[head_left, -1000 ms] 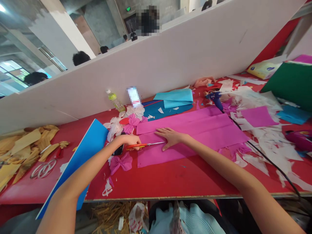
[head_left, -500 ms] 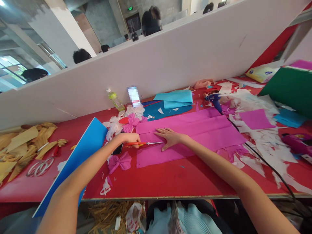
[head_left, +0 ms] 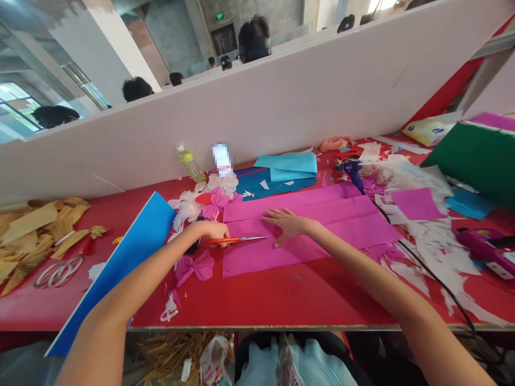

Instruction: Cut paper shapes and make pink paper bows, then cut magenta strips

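My left hand [head_left: 217, 232] is closed around the orange handles of a pair of scissors [head_left: 241, 239]. Their blades point right and lie over a long magenta sheet [head_left: 249, 260], which looks like crepe paper or thin cloth. My right hand [head_left: 288, 224] lies flat on that sheet with its fingers spread, just past the blade tips. A second magenta strip [head_left: 241, 210] runs along the far side of the sheet. To the left of it lie a magenta bow-shaped piece [head_left: 196, 269] and a magenta flower [head_left: 216, 203]. A dark phone-like object is partly hidden behind my left wrist.
A blue board [head_left: 148, 230] leans at the left, beyond it tan scraps [head_left: 36, 230] and white rings [head_left: 58, 272]. A bottle [head_left: 190, 164] and lit phone [head_left: 222, 159] stand at the back. On the right are a glue gun [head_left: 353, 170], black cable [head_left: 426, 268] and white scraps [head_left: 438, 246].
My right hand has slid slightly to the right on the magenta sheet. The scissors stay in my left hand at nearly the same spot. The camera view has shifted a little.
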A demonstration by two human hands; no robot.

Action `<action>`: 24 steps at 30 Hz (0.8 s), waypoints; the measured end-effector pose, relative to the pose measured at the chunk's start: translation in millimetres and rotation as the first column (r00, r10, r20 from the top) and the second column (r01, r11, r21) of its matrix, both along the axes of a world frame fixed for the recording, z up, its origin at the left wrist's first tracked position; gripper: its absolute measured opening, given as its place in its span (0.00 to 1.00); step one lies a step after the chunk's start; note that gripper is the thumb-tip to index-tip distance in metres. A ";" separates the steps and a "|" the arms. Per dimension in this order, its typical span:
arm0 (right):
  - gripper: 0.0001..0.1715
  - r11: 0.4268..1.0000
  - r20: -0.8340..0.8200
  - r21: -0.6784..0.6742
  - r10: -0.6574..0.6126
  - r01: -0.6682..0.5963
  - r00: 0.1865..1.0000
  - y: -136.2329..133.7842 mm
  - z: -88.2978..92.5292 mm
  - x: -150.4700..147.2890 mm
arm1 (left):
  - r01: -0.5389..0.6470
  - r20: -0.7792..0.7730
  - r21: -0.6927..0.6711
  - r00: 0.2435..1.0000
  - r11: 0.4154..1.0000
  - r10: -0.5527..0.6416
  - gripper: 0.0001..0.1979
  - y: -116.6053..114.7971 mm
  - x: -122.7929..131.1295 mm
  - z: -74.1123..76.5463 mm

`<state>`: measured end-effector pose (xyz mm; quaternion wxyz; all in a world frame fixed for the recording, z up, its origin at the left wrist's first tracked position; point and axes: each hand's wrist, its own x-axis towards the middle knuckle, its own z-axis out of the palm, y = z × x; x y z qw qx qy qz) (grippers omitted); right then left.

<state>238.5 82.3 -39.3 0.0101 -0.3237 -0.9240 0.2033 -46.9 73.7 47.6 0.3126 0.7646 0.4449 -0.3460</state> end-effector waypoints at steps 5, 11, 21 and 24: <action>0.60 0.999 0.011 -0.031 -0.021 0.022 1.000 -3.5 -8.3 18.9 | -0.050 0.038 -0.109 0.998 0.993 0.055 0.13 -7.9 5.6 6.1; 0.62 0.998 0.001 -0.050 -0.023 0.023 1.000 -5.1 -11.8 20.3 | -0.144 0.013 -0.193 0.989 0.970 0.150 0.17 -6.6 9.3 7.7; 0.62 0.999 -0.004 -0.032 -0.012 0.012 1.000 -2.9 -15.2 20.0 | -0.079 0.056 -0.233 0.994 0.969 0.095 0.17 1.1 18.3 10.5; 0.62 1.000 -0.008 -0.029 -0.007 0.007 1.000 -3.0 -14.5 20.3 | -0.072 0.051 -0.212 0.995 0.974 0.085 0.17 1.5 22.0 11.7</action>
